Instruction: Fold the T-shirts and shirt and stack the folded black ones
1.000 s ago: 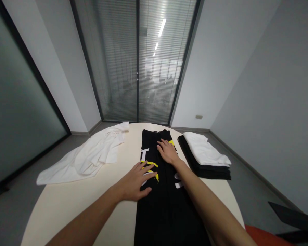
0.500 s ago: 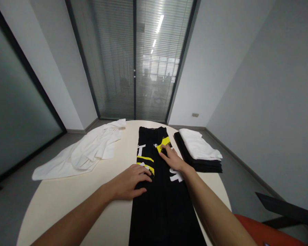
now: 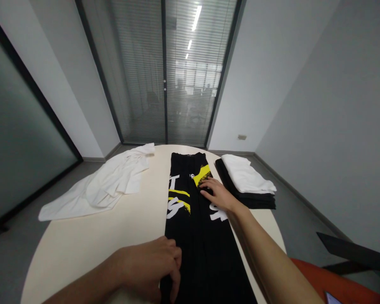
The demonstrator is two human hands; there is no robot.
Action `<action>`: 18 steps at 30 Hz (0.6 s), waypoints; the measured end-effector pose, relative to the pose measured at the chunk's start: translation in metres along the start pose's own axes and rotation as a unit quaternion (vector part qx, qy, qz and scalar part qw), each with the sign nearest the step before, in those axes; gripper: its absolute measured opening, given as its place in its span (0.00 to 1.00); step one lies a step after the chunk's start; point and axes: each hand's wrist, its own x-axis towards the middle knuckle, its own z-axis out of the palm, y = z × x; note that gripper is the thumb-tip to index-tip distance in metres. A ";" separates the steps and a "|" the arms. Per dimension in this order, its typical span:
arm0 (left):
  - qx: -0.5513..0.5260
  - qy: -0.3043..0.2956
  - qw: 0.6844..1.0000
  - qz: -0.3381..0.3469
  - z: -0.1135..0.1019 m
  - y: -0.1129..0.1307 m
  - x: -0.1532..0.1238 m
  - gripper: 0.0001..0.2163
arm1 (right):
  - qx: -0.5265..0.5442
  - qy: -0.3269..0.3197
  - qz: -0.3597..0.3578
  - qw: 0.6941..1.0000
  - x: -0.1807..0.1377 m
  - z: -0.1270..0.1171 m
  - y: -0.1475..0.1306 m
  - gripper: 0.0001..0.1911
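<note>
On black shirt [image 3: 193,236] — print unreadable — left hand [image 3: 155,266] pinches edge, right hand [image 3: 219,195] flat, open.

Nothing here can be read for certain. The black garment [image 3: 194,236], lying down the middle of the table [image 3: 114,228], carries white brush-stroke characters and yellow bars. They are cut off by its folds and illegible.

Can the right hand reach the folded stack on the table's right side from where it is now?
Probably yes. The right hand lies flat and open on the shirt, close beside the stack. Nothing lies between them, and the stack's top is uncovered.
</note>
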 end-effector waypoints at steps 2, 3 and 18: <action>-0.007 0.006 1.000 -0.002 0.001 0.000 0.002 0.09 | -0.001 0.003 -0.006 1.000 -0.001 -0.001 -0.002 0.19; -0.016 0.012 1.000 0.002 0.002 -0.002 0.003 0.07 | -0.001 0.005 -0.010 1.000 -0.001 -0.002 -0.003 0.19; -0.301 0.094 0.944 -0.095 -0.016 -0.017 0.011 0.07 | 0.278 -0.414 0.112 0.860 -0.022 -0.049 -0.080 0.31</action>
